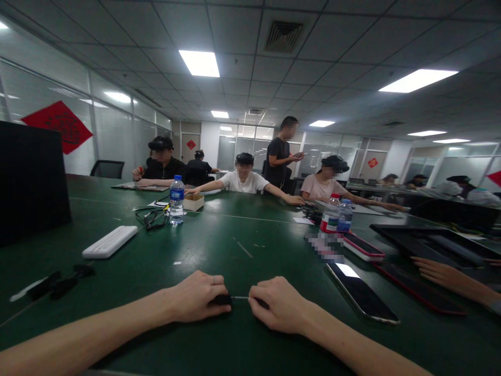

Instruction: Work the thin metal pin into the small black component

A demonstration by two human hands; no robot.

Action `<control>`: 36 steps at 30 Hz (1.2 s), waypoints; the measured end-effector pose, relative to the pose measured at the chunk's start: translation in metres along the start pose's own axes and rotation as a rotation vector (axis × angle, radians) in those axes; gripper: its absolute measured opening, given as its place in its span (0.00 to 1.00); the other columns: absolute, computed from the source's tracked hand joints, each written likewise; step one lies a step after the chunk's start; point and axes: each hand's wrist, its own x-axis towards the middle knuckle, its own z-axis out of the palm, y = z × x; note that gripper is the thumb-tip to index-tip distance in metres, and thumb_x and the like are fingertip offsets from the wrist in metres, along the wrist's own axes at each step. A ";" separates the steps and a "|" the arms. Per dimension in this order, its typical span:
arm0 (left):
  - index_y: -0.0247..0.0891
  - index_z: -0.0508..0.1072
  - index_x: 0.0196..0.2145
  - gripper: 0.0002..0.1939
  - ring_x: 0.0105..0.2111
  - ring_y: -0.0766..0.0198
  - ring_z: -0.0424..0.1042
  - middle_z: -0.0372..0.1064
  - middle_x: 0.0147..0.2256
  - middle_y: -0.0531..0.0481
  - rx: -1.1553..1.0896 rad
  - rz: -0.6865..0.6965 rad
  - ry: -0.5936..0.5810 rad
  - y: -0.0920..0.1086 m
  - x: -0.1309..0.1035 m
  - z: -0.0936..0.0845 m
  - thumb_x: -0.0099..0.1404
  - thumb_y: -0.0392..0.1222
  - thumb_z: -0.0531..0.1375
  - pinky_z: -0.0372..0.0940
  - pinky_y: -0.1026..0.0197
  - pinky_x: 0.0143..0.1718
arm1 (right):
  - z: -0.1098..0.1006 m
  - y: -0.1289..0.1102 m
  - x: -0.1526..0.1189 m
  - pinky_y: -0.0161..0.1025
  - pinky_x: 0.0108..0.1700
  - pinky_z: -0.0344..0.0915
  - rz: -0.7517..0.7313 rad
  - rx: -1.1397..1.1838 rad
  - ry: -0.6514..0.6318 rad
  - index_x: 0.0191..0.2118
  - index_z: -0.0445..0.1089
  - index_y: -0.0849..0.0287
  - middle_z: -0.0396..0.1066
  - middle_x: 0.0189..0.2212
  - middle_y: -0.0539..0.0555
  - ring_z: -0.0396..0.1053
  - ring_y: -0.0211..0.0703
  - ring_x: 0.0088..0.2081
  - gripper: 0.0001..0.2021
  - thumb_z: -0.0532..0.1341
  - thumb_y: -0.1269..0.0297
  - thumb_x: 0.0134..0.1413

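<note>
Low over the near part of the green table (219, 245), my left hand (201, 295) is closed around a small black piece (221, 300). A thin pale shaft (240, 297) runs from that piece across the gap to my right hand (277, 304). The fingers of my right hand are curled closed on a dark end piece (261, 302), mostly hidden by them. Whether both dark ends belong to one tool, I cannot tell. To the right of my right hand lies a smartphone (364, 295).
On the left are a white power strip (110, 242) and a black screen (33, 180). A water bottle (176, 201), black cables (151, 216) and a small box (194, 201) stand farther back. At right, another person's hand (450, 275) rests by a black tray (434, 245). Several people sit beyond.
</note>
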 end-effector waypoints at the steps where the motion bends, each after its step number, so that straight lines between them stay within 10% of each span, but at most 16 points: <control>1: 0.40 0.73 0.42 0.12 0.30 0.65 0.72 0.71 0.35 0.51 -0.002 0.002 0.002 0.000 0.000 0.000 0.71 0.50 0.57 0.60 0.63 0.27 | 0.000 0.000 0.000 0.32 0.33 0.59 0.000 0.004 -0.001 0.33 0.72 0.60 0.73 0.28 0.52 0.67 0.36 0.27 0.13 0.53 0.63 0.65; 36: 0.39 0.73 0.43 0.13 0.30 0.64 0.72 0.70 0.35 0.50 -0.020 0.003 -0.005 0.002 -0.001 0.000 0.72 0.50 0.56 0.61 0.63 0.28 | -0.002 -0.001 -0.002 0.31 0.32 0.58 -0.016 -0.006 -0.007 0.33 0.72 0.60 0.73 0.27 0.51 0.65 0.35 0.26 0.13 0.53 0.64 0.65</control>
